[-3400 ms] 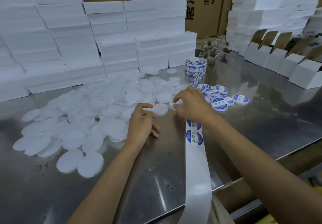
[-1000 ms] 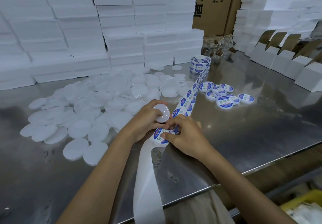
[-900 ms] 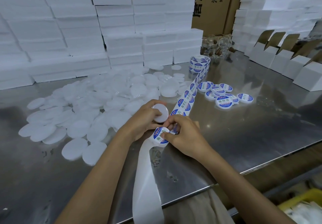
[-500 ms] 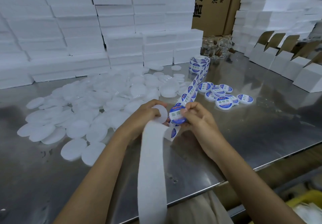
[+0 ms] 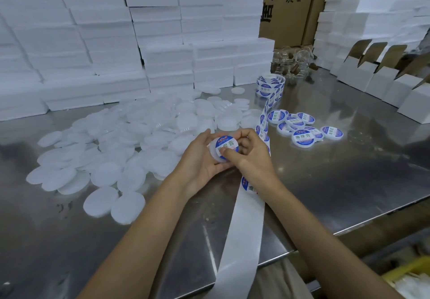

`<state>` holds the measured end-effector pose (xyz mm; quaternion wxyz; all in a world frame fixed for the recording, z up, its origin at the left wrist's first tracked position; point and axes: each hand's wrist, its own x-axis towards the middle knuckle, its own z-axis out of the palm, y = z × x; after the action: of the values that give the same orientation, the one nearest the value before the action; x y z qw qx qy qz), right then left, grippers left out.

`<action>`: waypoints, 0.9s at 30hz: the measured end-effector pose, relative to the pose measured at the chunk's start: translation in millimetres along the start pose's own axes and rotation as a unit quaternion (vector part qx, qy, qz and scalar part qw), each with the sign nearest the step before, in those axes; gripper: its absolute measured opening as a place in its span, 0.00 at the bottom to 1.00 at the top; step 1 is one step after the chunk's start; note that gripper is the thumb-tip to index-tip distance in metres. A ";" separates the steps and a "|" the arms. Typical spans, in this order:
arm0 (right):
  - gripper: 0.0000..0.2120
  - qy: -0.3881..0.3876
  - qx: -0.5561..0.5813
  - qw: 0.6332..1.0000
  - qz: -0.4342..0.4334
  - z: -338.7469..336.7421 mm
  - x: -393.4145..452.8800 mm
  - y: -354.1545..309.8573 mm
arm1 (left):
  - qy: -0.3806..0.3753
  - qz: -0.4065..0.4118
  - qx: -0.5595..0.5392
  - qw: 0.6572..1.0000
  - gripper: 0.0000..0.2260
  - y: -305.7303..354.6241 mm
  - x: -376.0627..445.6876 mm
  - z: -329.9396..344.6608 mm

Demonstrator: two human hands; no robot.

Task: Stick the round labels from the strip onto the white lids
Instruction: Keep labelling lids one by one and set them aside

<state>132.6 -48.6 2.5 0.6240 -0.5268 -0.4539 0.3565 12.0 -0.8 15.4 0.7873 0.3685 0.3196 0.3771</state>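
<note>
My left hand grips a white lid from the left, tilted toward me above the table. A round blue and white label lies on the lid's face. My right hand holds the lid's right side, its thumb pressing on the label. The label strip runs from a roll at the back, under my right hand, and its bare backing hangs over the table's front edge. A heap of plain white lids lies to the left. Several labelled lids sit to the right.
The steel table carries stacks of white foam blocks along the back and left. Open white cartons stand at the right. Clear jars sit behind the roll. Brown cardboard boxes rise at the back.
My right hand peeled a label off the strip and laid it on the lid in my left hand. The strip dropped back onto the table under my right wrist.
</note>
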 end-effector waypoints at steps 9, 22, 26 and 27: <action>0.16 0.003 -0.042 0.999 -0.016 -1.2 -0.1 3.8 | 0.002 0.010 0.023 1.000 0.24 0.0 -6.1 9.4; 0.23 0.074 -0.161 0.977 -0.121 -3.3 5.7 19.5 | -0.002 0.020 -0.002 1.000 0.18 -0.7 -5.1 11.3; 0.30 0.098 -0.200 0.965 -0.138 -6.0 4.2 19.6 | -0.014 0.011 -0.057 0.998 0.18 1.6 -4.7 11.3; 0.29 0.102 -0.209 0.961 -0.148 -5.2 3.2 18.7 | -0.020 0.008 -0.068 0.997 0.19 1.1 -4.5 11.4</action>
<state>139.1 -43.8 -15.4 0.5886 -0.6065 -0.5249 0.1014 18.2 -7.9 23.3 0.8142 0.3239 0.2740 0.3964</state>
